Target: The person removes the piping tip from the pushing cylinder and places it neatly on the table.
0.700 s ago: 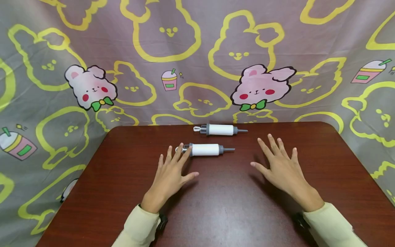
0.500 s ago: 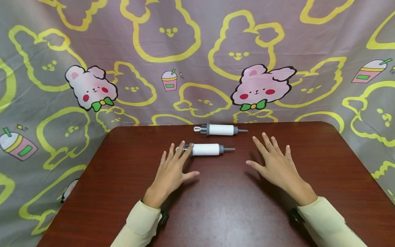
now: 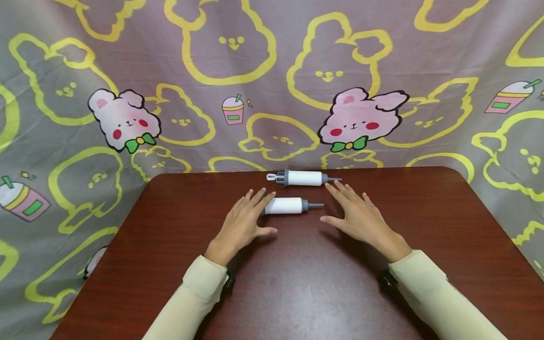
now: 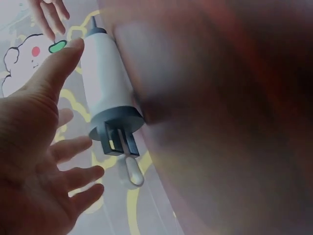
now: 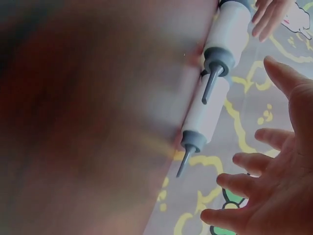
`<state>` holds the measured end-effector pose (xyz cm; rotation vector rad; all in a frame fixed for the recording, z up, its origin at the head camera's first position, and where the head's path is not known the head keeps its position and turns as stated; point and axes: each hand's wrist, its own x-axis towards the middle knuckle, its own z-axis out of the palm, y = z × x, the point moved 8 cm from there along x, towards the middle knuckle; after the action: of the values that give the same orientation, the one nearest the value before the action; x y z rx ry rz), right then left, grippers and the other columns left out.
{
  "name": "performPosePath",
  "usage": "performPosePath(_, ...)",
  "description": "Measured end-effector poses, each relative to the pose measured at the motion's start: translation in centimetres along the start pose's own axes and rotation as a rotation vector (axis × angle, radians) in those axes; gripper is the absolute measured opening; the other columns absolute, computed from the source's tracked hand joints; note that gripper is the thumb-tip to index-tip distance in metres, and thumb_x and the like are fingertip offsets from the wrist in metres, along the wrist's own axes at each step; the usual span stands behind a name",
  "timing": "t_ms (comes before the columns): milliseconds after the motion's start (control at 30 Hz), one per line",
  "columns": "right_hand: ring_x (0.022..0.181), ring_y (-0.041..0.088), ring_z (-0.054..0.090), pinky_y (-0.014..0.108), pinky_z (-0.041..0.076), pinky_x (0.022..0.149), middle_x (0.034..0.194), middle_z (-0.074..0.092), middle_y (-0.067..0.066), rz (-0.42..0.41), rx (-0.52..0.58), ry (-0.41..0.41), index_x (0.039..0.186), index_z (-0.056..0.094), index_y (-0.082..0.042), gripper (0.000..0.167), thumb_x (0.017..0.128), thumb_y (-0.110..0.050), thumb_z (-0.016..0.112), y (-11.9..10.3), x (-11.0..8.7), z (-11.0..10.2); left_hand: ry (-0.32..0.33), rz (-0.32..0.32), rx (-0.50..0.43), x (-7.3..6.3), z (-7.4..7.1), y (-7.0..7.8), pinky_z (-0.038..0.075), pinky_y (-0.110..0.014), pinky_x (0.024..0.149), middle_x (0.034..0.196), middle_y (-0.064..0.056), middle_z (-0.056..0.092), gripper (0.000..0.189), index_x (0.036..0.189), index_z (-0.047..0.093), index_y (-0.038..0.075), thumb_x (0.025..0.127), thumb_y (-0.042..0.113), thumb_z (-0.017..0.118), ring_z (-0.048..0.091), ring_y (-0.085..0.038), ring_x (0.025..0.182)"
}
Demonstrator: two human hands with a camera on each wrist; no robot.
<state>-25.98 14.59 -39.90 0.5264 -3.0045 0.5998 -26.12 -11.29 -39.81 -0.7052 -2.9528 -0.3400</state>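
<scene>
At the far left of the head view, a patterned cloth (image 3: 280, 101) carries a printed drink cup, and a white rabbit face with a green bow is printed further in. The cloth spans the upper half of the frame, with yellow animal outlines across it. Below it, a dark reddish-brown table (image 3: 297, 283) fills the lower part.

From the lower left, a pale left sleeve (image 3: 191, 293) leads up to a dark wrist strap (image 3: 231, 279) and the left hand (image 3: 242, 222), left of centre. Its fingers are extended and spread, with the thumb pointing right. In the head view the hand covers the handle end of the near syringe (image 3: 284, 206); in the left wrist view the thumb lies beside the white barrel and the other fingers fan out near the grey flange and white pull loop. Whether any fingertip touches it cannot be told.

The near syringe lies on the table around the middle of the frame, its thin grey nozzle pointing right. Just above and slightly to the right lies the far syringe (image 3: 305, 178), parallel to it, near the table's back edge, with its loop at the left and nozzle at the right.

Right of both is the right hand (image 3: 361, 217), its fingers extended and thumb held out to the left. One fingertip overlaps the far syringe's nozzle in the head view; the right wrist view shows this hand apart from both barrels. A pale right sleeve (image 3: 437, 293) runs to the lower right.
</scene>
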Motion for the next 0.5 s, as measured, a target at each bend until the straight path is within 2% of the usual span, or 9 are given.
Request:
performPosePath(167, 0.154, 0.045, 0.034, 0.073, 0.022, 0.121, 0.17, 0.034, 0.017, -0.002, 0.042, -0.038, 0.165, 0.033, -0.014, 0.09, 0.094, -0.052, 0.074, -0.1, 1.2, 0.7, 0.019, 0.053, 0.007, 1.0, 0.1, -0.1, 0.041, -0.057, 0.118, 0.162, -0.012, 0.048, 0.098, 0.159, 0.045, 0.021, 0.078, 0.055, 0.088, 0.044, -0.043, 0.149)
performPosePath(267, 0.151, 0.045, 0.04, 0.072, 0.028, 0.119, 0.167, 0.039, 0.018, -0.008, 0.067, -0.051, 0.164, 0.035, -0.015, 0.088, 0.094, -0.052, 0.074, -0.2, 1.8, 1.0, 0.032, 0.074, -0.011, 1.5, 0.2, -0.4, 0.044, -0.057, 0.116, 0.16, -0.012, 0.051, 0.097, 0.158, 0.047, 0.02, 0.077, 0.054, 0.089, 0.047, -0.042, 0.147)
performPosePath(400, 0.143, 0.045, 0.051, 0.071, 0.042, 0.109, 0.161, 0.048, 0.019, -0.027, 0.094, -0.062, 0.163, 0.039, -0.018, 0.084, 0.094, -0.051, 0.075, -0.5, 2.7, 1.5, 0.058, 0.111, -0.052, 2.2, 0.2, -0.6, 0.046, -0.056, 0.114, 0.155, -0.01, 0.056, 0.092, 0.156, 0.051, 0.021, 0.077, 0.049, 0.091, 0.051, -0.039, 0.145)
performPosePath(500, 0.141, 0.043, 0.053, 0.07, 0.047, 0.103, 0.159, 0.051, 0.018, -0.034, 0.125, -0.079, 0.161, 0.042, -0.018, 0.082, 0.094, -0.05, 0.076, -0.7, 3.4, 1.8, 0.049, 0.128, -0.077, 2.8, 0.3, -0.6, 0.047, -0.054, 0.113, 0.154, -0.007, 0.058, 0.089, 0.155, 0.052, 0.023, 0.079, 0.048, 0.09, 0.053, -0.033, 0.144)
